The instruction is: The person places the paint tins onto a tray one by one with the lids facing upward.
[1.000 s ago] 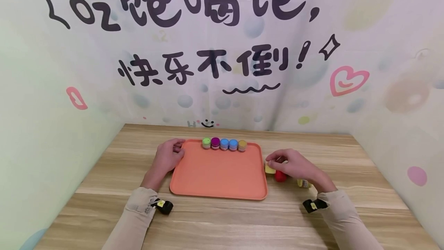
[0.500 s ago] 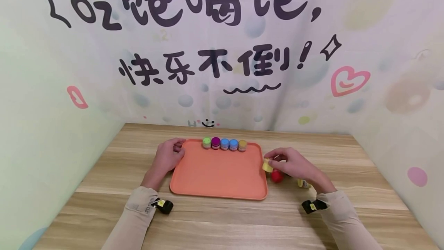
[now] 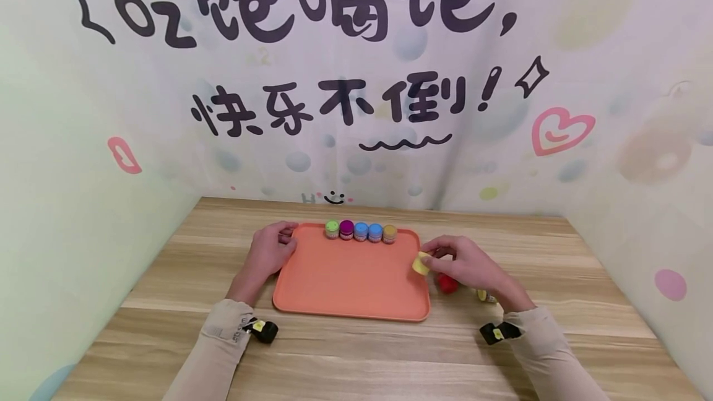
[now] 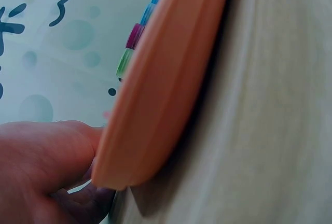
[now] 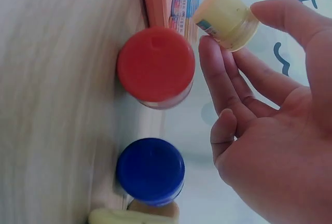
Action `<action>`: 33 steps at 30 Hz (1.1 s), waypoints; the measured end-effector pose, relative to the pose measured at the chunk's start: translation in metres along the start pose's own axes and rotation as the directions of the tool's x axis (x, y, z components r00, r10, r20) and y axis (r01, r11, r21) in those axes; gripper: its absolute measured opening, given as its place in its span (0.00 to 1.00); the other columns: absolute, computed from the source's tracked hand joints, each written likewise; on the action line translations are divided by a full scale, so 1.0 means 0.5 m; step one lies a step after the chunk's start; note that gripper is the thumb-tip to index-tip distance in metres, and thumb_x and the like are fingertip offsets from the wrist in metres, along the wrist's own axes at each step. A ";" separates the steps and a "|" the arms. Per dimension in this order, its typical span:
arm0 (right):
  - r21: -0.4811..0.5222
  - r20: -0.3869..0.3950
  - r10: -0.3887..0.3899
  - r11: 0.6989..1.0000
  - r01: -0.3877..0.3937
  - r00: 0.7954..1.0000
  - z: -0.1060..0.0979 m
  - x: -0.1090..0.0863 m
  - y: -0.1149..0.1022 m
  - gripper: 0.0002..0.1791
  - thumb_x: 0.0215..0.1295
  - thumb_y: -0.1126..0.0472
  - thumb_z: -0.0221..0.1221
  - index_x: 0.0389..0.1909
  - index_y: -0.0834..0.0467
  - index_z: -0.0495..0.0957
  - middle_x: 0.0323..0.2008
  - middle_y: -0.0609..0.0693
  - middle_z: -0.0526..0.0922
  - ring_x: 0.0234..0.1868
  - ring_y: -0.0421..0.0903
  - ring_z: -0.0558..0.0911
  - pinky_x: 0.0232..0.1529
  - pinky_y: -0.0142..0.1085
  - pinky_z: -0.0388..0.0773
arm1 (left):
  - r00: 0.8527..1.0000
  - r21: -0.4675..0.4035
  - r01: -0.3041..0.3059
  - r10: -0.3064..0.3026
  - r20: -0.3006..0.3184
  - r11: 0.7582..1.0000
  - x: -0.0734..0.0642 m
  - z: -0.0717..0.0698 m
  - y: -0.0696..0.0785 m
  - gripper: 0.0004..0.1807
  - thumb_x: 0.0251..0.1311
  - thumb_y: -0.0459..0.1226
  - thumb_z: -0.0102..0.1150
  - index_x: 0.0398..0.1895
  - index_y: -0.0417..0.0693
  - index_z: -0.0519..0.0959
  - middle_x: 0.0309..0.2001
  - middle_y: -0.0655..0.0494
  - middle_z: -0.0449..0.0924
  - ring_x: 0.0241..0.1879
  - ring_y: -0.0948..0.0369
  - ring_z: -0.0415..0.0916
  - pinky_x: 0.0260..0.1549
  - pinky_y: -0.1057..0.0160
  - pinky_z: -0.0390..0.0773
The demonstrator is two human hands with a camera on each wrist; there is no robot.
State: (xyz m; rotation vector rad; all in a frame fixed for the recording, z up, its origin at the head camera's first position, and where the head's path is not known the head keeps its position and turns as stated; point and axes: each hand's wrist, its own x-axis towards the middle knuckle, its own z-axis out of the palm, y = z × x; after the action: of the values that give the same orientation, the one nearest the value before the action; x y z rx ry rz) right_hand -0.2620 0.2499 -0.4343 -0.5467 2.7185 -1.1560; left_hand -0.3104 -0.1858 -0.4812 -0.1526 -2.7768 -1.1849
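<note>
Yellow jar: tilted, pinched between the thumb and fingers of my right hand, over the right edge of the orange tray.
Left hand: holds the tray's rim near its far left corner, thumb and fingers close together.
Tray: flat on the table, raised lip all round; a wide stretch of its floor lies between my two hands.
Row of jars, five, standing along the far edge, beyond and between my hands: green jar nearest my left, then purple jar, two blue jars, tan-lidded jar.
Red-lidded jar: beneath my right hand, just outside the tray's edge.
Dark-blue-lidded jar: farther right, near the red, apart from it.
Pale yellow item: by my right wrist, partly hidden.
Table: a broad strip of wood nearer me than either hand.
</note>
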 end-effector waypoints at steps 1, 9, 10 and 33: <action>0.004 -0.006 0.003 1.000 -0.003 1.000 0.002 0.001 -0.002 0.17 0.73 0.46 0.70 0.54 0.51 0.88 0.43 0.46 0.90 0.45 0.44 0.86 0.44 0.33 0.83 | 1.000 -0.001 0.005 -0.005 0.001 1.000 0.000 0.000 0.000 0.21 0.72 0.32 0.65 0.66 0.41 0.83 0.55 0.42 0.89 0.51 0.50 0.89 0.55 0.48 0.89; 0.016 -0.028 -0.010 1.000 0.010 1.000 0.027 0.020 -0.019 0.18 0.69 0.43 0.72 0.48 0.52 0.87 0.39 0.46 0.88 0.42 0.45 0.85 0.40 0.33 0.84 | 1.000 0.007 -0.001 0.001 0.001 1.000 0.001 -0.004 -0.001 0.21 0.72 0.32 0.65 0.66 0.41 0.83 0.55 0.42 0.89 0.51 0.49 0.89 0.55 0.47 0.89; 0.016 -0.029 -0.016 1.000 0.017 0.999 0.030 0.023 -0.020 0.18 0.70 0.44 0.72 0.48 0.52 0.87 0.38 0.47 0.88 0.42 0.46 0.85 0.41 0.32 0.84 | 1.000 0.008 -0.004 0.004 0.001 1.000 0.002 -0.004 -0.001 0.21 0.72 0.32 0.65 0.66 0.41 0.83 0.55 0.42 0.89 0.52 0.49 0.89 0.55 0.47 0.89; 0.018 -0.010 -0.116 0.993 0.116 0.993 0.086 0.097 -0.069 0.19 0.74 0.49 0.69 0.60 0.53 0.87 0.50 0.47 0.90 0.44 0.44 0.86 0.46 0.36 0.86 | 1.000 -0.004 -0.009 0.009 -0.007 1.000 -0.002 -0.002 0.002 0.21 0.72 0.32 0.65 0.66 0.41 0.83 0.56 0.41 0.89 0.52 0.48 0.89 0.55 0.47 0.89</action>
State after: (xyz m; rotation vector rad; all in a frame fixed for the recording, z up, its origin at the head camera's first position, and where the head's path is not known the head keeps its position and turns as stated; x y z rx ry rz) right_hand -0.2860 0.1810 -0.4387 -0.7068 2.7121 -1.2115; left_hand -0.3094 -0.1859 -0.4801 -0.1610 -2.7645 -1.1871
